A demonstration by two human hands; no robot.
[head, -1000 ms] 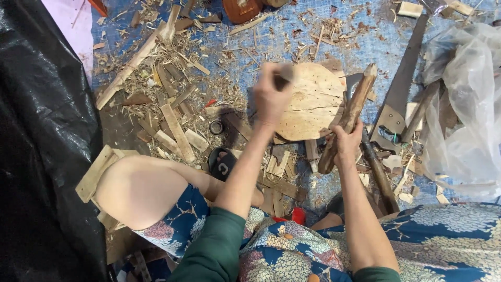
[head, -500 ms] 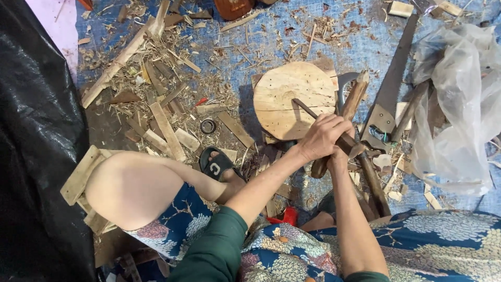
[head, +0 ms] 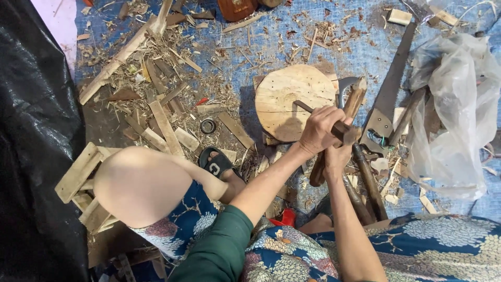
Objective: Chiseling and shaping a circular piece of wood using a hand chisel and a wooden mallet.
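My left hand (head: pixel 319 130) is closed around a slim dark tool (head: pixel 302 106) with a wooden handle, its tip lying over a round wooden block (head: pixel 284 94). Just below it, my right hand (head: pixel 337 156) grips a long wooden handle piece (head: pixel 356 98) that stands tilted against the block's right edge, with a curved metal head (head: pixel 344 84) beside its top. The two hands touch each other. My bare knee (head: pixel 138 183) and a black sandal (head: pixel 215 163) are to the left.
Wood chips and offcut sticks (head: pixel 162 117) litter the blue tarp (head: pixel 292 36). A hand saw (head: pixel 392 86) and a crumpled clear plastic bag (head: pixel 456 109) lie to the right. A black plastic sheet (head: pixel 31 130) fills the left side, and a small wooden stool (head: pixel 78 175) is by my knee.
My left hand, raised over the block's left edge a second ago, swung down and right to join my right hand on the wooden piece. The view has shifted slightly.
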